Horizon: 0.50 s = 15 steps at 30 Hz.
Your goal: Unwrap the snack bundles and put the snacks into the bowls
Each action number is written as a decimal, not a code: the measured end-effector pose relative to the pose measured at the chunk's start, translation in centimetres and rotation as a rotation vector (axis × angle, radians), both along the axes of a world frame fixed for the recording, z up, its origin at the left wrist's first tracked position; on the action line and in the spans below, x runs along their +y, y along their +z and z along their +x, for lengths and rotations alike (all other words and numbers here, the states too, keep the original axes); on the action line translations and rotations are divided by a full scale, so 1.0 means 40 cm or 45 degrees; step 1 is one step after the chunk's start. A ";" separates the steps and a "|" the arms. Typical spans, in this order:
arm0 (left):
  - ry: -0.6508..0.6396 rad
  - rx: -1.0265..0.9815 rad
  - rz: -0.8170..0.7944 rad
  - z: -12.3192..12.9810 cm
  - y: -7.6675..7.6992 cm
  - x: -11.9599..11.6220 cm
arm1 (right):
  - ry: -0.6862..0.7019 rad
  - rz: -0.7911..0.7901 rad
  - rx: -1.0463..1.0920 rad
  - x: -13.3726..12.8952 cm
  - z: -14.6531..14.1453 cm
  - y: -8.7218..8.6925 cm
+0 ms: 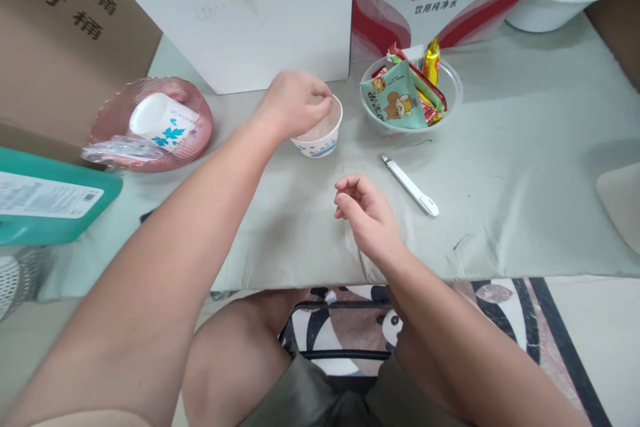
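My left hand [299,105] reaches over a white paper cup [320,145] with a blue pattern. Its thumb and fingers come together in a pinch above the cup's mouth, slightly blurred. Whatever they may hold does not show. Lower down, to the right of the cup, my right hand [367,215] hovers over the cloth with loosely curled fingers, thumb and forefinger a little apart, and nothing visible in it. Nearest to it on the right lies a slim white tool [413,188] with a small metal tip. The cup's inside is partly covered by my left hand.
A clear bowl [454,90] of packaged snacks stands right of the cup. On the left, a pink dish [200,103] holds a tipped paper cup [160,121] and a plastic wrapper. Cartons [240,13] line the back. A green container [75,230] stands at the left edge.
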State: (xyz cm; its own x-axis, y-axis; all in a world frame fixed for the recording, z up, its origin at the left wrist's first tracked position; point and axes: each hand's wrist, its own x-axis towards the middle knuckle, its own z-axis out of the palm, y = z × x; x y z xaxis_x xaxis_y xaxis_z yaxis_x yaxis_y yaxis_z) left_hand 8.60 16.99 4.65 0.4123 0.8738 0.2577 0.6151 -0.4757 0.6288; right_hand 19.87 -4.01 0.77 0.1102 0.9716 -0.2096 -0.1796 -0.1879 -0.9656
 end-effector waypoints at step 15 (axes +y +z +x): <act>0.025 0.012 0.021 -0.138 -0.006 -0.056 | -0.007 0.045 0.018 -0.006 -0.032 0.034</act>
